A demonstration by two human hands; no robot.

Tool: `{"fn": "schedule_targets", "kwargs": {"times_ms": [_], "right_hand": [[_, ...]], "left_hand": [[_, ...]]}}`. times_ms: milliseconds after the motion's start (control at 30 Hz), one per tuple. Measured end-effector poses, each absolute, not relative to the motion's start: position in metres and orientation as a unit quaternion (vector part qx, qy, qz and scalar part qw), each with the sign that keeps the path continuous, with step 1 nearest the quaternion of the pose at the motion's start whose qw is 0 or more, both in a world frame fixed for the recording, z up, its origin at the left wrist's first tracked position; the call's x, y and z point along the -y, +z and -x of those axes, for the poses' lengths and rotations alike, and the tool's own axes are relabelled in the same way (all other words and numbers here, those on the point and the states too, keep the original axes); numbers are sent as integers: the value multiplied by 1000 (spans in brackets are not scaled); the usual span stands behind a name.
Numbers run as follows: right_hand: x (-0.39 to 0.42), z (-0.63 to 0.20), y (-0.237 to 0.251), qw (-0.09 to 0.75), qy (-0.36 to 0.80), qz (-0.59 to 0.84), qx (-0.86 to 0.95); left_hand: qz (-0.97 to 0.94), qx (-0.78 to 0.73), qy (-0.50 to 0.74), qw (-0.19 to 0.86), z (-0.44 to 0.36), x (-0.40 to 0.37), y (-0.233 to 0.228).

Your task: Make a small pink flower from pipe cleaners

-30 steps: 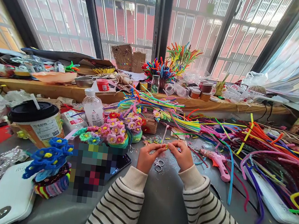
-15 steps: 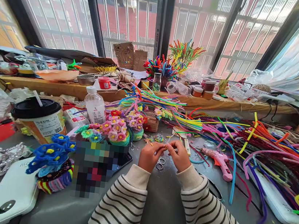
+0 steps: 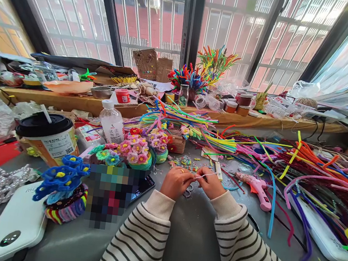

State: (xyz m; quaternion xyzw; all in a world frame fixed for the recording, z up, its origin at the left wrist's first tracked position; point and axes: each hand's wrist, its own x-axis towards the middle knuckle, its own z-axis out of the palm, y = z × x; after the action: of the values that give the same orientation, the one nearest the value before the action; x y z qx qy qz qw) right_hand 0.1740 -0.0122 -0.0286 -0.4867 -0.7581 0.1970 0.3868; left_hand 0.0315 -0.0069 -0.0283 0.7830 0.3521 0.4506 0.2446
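- White pipe cleaner (image 3: pixel 204 176), thin and pale, now lies nearly level between the two hands; a second ago it stood upright above the fingers, so it has been tipped over and drawn out sideways.
- Left hand (image 3: pixel 176 183) pinches one end of it between thumb and fingers, a ring showing on one finger.
- Right hand (image 3: pixel 211 183) grips the same strand just beside the left, and the loose end runs off to the right.
- Both hands have sunk a little toward the table (image 3: pixel 191 244) since then and sit closer to the small scissors (image 3: pixel 188 191), which lie partly hidden between them; judging by this, the work is a twist or bend in the strand.
- Grey and smooth, the table is crowded: a pink glue gun (image 3: pixel 254 187) near the right hand, heaps of coloured pipe cleaners (image 3: pixel 315 175) beyond it, and flower pots (image 3: pixel 135 153) made of the same stuff to the left, beside a lidded cup (image 3: pixel 46 137).
- Tall barred windows (image 3: pixel 150 16) ring the room above a cluttered wooden sill (image 3: pixel 78 101).
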Motion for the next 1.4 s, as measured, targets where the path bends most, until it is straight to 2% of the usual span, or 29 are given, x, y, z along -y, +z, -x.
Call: {"fn": "schedule_targets", "kwargs": {"times_ms": [100, 233, 367, 533, 700, 800, 967, 1033, 1100, 1167, 1233, 1400], "right_hand": [[12, -178, -27, 394, 214, 501, 740], [18, -195, -28, 412, 163, 572, 690], [37, -212, -38, 314, 177, 554, 750], [51, -214, -48, 251, 146, 532, 795], [52, -212, -50, 267, 67, 539, 796], [59, -221, -49, 311, 33, 533, 786], [69, -268, -47, 367, -53, 641, 672], [68, -291, -47, 333, -132, 706, 611], [64, -310, -48, 236, -176, 772, 564], [57, -323, -50, 131, -134, 821, 540], [50, -329, -54, 62, -79, 845, 525], [40, -337, -62, 36, -59, 849, 524]], "left_hand": [[-765, -361, 462, 265, -32, 7, -27], [-685, -385, 537, 306, -31, 8, -19], [-639, -408, 583, 293, -29, 9, -12], [-608, -405, 575, 368, -28, 9, -13], [-588, -431, 563, 389, -28, 6, -17], [-572, -434, 567, 404, -28, 5, -18], [-564, -427, 555, 438, -30, 6, -17], [-570, -427, 548, 437, -31, 7, -17], [-579, -434, 543, 426, -31, 7, -17], [-588, -442, 536, 416, -31, 7, -17], [-594, -446, 528, 411, -31, 7, -17], [-601, -449, 521, 408, -31, 7, -17]]}}
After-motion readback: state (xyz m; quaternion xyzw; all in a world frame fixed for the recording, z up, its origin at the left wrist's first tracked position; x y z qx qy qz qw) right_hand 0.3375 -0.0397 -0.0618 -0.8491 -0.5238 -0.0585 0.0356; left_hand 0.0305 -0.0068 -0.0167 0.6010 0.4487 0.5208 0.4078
